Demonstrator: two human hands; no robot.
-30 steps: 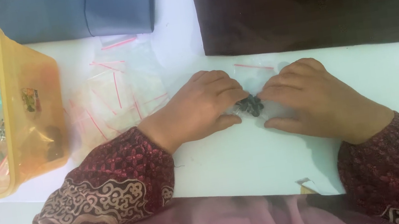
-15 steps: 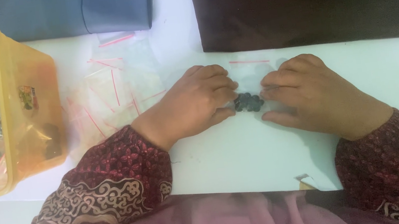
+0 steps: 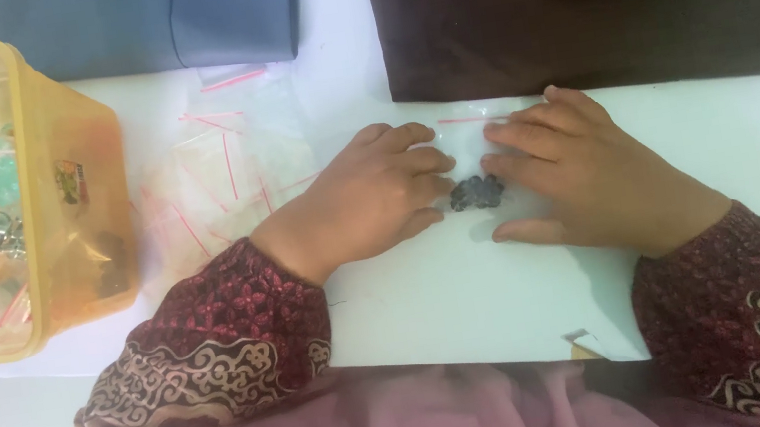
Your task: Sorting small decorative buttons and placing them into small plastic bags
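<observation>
Our left hand [image 3: 368, 200] and right hand [image 3: 586, 178] are both lying palm-down on the white board [image 3: 473, 300], fingertips pointing at each other with a small dark metal piece [image 3: 477, 192] sitting right between them. It looks like it's inside a little clear zip bag [image 3: 475, 144] with a red seal strip, and our fingers are pressing flat on that bag from both sides. The fingers are close together and slightly curled, not spread; whether either hand actually pinches the bag, we can't tell, it just looks like pressing down.

Taking the white board as the landmark: the dark piece is near its far edge, roughly in the middle. Just off the board's left side there's a loose pile of empty clear zip bags [image 3: 213, 168] with red strips. Further left of those sits a yellow plastic tub [image 3: 74, 249] with bagged trinkets inside. Beyond the board's far edge lies a dark brown cloth [image 3: 599, 0], and to the far left of that a folded blue-grey cloth [image 3: 151, 22].
</observation>
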